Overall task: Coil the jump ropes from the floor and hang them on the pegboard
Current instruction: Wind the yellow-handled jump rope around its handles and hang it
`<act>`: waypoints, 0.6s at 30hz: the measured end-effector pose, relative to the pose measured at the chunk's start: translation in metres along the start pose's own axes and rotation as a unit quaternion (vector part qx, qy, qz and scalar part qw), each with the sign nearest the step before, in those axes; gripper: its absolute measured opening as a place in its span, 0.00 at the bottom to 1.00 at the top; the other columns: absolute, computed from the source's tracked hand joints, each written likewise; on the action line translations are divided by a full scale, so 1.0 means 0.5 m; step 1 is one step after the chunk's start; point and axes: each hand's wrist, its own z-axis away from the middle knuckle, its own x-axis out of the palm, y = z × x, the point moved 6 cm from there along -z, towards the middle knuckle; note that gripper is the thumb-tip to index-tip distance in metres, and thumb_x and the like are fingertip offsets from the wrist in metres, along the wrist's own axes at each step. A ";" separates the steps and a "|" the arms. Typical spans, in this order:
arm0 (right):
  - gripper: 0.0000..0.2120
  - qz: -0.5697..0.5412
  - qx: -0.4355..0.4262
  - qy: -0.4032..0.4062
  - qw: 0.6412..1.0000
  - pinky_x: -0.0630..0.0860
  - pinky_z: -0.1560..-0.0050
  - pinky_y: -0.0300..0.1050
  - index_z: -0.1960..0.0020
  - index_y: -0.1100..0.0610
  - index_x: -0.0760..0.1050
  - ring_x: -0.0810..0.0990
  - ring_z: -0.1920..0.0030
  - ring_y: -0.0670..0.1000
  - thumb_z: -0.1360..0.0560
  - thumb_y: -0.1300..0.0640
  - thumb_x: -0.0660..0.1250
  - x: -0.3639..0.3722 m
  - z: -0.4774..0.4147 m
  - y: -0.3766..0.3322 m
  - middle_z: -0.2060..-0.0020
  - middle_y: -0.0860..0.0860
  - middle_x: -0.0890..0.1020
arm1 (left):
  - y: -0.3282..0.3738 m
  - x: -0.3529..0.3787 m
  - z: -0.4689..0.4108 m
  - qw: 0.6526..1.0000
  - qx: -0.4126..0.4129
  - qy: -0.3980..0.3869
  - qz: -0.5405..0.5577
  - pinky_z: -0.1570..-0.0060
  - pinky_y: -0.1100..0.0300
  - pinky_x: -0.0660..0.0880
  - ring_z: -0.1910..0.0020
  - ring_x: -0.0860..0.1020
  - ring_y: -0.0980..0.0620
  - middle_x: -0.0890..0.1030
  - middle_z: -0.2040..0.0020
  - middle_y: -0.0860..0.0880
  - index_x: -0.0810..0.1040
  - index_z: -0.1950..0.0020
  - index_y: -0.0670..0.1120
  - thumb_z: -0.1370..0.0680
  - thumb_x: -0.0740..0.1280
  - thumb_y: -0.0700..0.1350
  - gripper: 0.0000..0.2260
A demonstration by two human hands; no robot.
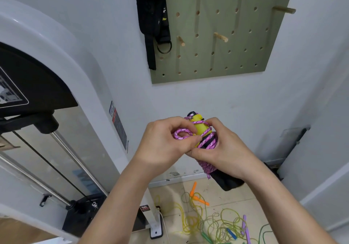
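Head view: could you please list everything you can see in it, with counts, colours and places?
pink braided jump rope: one, wound round its yellow and black handles, centre, held in both hands
tangled thin jump ropes: several, yellow and green cords with orange, purple, blue and green handles, on the floor at lower right
olive-green pegboard: one, on the wall at upper right
wooden pegs: five visible, light wood, in the pegboard
black webbing straps with a metal ring: one bunch, hanging at the pegboard's left edge
white and black gym machine: one, at left
left hand: pinches a loop of the pink rope
right hand: grips the wrapped handles
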 end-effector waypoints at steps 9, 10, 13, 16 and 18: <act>0.30 -0.214 -0.001 -0.014 0.977 0.80 0.47 0.52 0.42 0.51 0.72 0.84 0.53 0.50 0.39 0.49 0.81 0.032 -0.011 0.019 0.54 0.49 0.85 | -0.033 -0.022 0.019 0.960 0.001 0.021 0.280 0.63 0.65 0.75 0.67 0.79 0.54 0.83 0.63 0.49 0.86 0.59 0.48 0.34 0.75 0.35 0.09; 0.30 -0.256 0.001 -0.024 0.966 0.80 0.50 0.52 0.41 0.53 0.72 0.85 0.54 0.52 0.38 0.52 0.82 0.037 -0.013 0.021 0.54 0.51 0.85 | -0.038 -0.028 0.018 0.951 0.005 0.042 0.306 0.65 0.66 0.74 0.69 0.77 0.54 0.82 0.63 0.50 0.86 0.61 0.48 0.33 0.73 0.36 0.07; 0.31 -0.398 0.022 -0.074 0.914 0.80 0.63 0.50 0.41 0.55 0.73 0.83 0.63 0.58 0.38 0.46 0.79 0.058 -0.015 0.028 0.59 0.57 0.83 | -0.061 -0.048 0.010 0.878 -0.040 0.083 0.469 0.72 0.69 0.70 0.72 0.73 0.56 0.80 0.65 0.47 0.84 0.63 0.44 0.32 0.71 0.38 0.03; 0.33 -0.484 0.047 -0.125 0.865 0.80 0.63 0.54 0.40 0.54 0.74 0.82 0.64 0.62 0.40 0.45 0.81 0.075 -0.014 0.028 0.59 0.61 0.81 | -0.065 -0.054 0.012 0.845 -0.073 0.048 0.528 0.75 0.71 0.70 0.75 0.73 0.58 0.78 0.68 0.46 0.84 0.64 0.44 0.36 0.73 0.34 0.06; 0.30 -0.442 0.046 -0.114 0.888 0.79 0.55 0.60 0.41 0.56 0.73 0.82 0.61 0.62 0.39 0.51 0.79 0.075 -0.019 0.030 0.56 0.62 0.81 | -0.051 -0.056 0.018 0.901 -0.049 0.025 0.431 0.76 0.69 0.70 0.76 0.73 0.56 0.79 0.70 0.45 0.85 0.63 0.45 0.35 0.72 0.32 0.08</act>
